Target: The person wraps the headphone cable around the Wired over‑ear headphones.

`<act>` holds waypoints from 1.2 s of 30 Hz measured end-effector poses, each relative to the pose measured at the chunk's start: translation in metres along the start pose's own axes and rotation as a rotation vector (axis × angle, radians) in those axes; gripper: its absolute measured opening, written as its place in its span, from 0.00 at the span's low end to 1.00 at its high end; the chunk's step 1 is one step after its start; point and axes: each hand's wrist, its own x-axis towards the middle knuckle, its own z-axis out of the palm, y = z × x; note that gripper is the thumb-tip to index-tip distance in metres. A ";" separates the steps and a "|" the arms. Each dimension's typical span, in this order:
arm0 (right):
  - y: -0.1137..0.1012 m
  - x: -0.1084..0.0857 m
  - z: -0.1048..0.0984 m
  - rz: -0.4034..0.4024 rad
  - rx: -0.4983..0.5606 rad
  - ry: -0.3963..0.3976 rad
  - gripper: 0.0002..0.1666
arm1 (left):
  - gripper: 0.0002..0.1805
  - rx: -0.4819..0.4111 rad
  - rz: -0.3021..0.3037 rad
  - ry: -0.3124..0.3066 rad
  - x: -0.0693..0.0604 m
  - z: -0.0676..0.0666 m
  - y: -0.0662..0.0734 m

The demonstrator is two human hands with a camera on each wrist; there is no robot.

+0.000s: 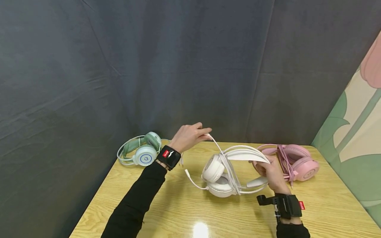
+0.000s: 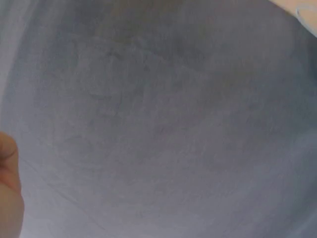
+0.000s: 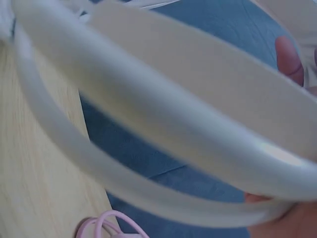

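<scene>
A white headset [image 1: 214, 169] is held above the wooden table, its ear cups toward the left and its thin microphone boom [image 1: 194, 183] sticking out to the left. My right hand [image 1: 273, 172] grips its headband, which fills much of the right wrist view as pale curved bands [image 3: 163, 109]. White cable [image 1: 230, 170] is wound in several loops around the headset. Between thumb and fingers, my left hand [image 1: 190, 135] pinches the cable's end and pulls a length of it taut, up and left of the ear cups. Only part of the left hand [image 2: 9, 193] shows in the left wrist view.
A pale green headset [image 1: 146, 154] lies at the table's back left, beside my left wrist. At the right lies a pink headset [image 1: 306, 168] with its cable bundled, just beyond my right hand. Dark grey cloth [image 1: 190, 66] hangs behind the table [image 1: 166, 211].
</scene>
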 end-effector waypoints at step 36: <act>0.025 0.007 -0.012 -0.082 0.932 -0.506 0.31 | 0.10 -0.631 -0.379 -0.300 -0.020 0.098 0.034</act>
